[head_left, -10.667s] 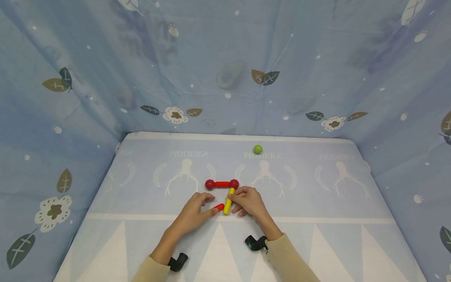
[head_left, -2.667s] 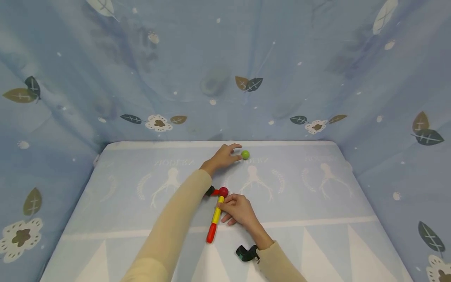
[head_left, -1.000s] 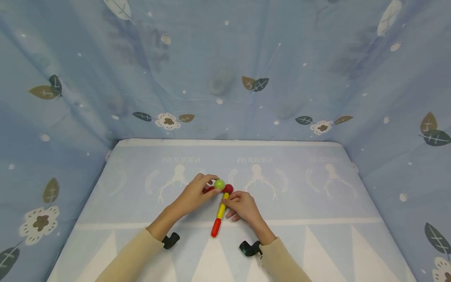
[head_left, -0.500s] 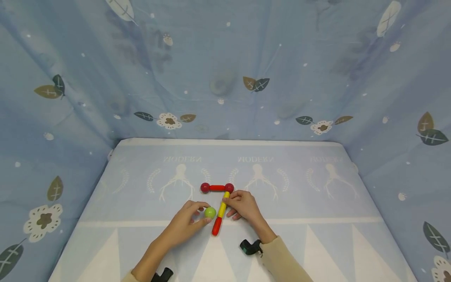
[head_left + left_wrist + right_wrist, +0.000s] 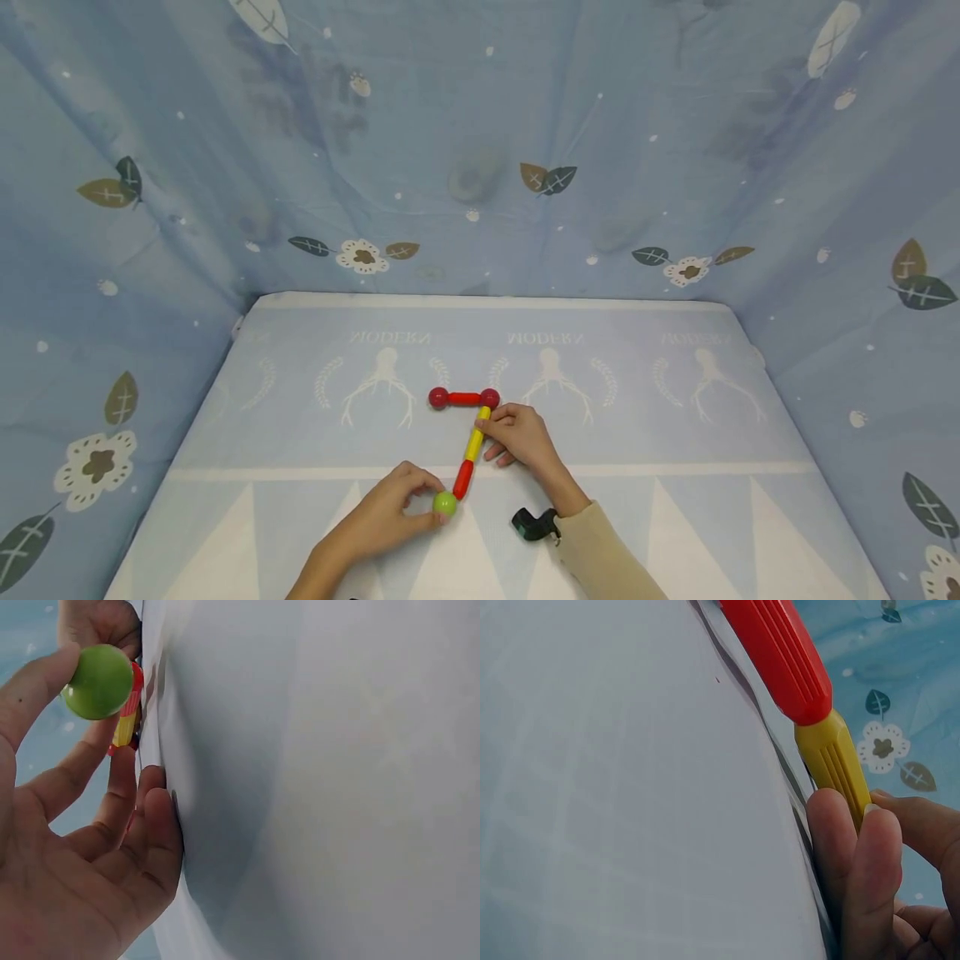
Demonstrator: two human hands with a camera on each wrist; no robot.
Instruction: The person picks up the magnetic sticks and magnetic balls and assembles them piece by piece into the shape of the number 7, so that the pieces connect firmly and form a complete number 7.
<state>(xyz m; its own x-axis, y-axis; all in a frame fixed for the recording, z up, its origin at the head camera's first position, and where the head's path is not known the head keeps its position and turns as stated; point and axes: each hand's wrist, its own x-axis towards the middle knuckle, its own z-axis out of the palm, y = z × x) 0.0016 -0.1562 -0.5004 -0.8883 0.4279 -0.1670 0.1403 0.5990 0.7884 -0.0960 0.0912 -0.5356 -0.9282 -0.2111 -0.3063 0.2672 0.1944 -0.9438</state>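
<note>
My left hand (image 5: 393,515) pinches a green ball (image 5: 445,503) between thumb and finger; the left wrist view shows the ball (image 5: 99,682) at the fingertips. Beside it lies the near end of a red magnetic-style rod (image 5: 463,480); whether they touch, I cannot tell. That rod joins end to end with a yellow rod (image 5: 474,446), which my right hand (image 5: 521,435) pinches near its far end. A dark red ball (image 5: 490,398) sits at the yellow rod's top. From there another red rod (image 5: 464,399) runs left to a second dark red ball (image 5: 438,398).
A pale blue patterned cloth (image 5: 637,400) covers the table. Blue printed curtains (image 5: 480,150) rise behind it and at both sides. A black wrist camera (image 5: 534,525) sits on my right wrist.
Carried from the far side of the table, the green ball has come past the red balls to the near rod end. The lower red rod, earlier in my left hand, now extends the yellow one.
</note>
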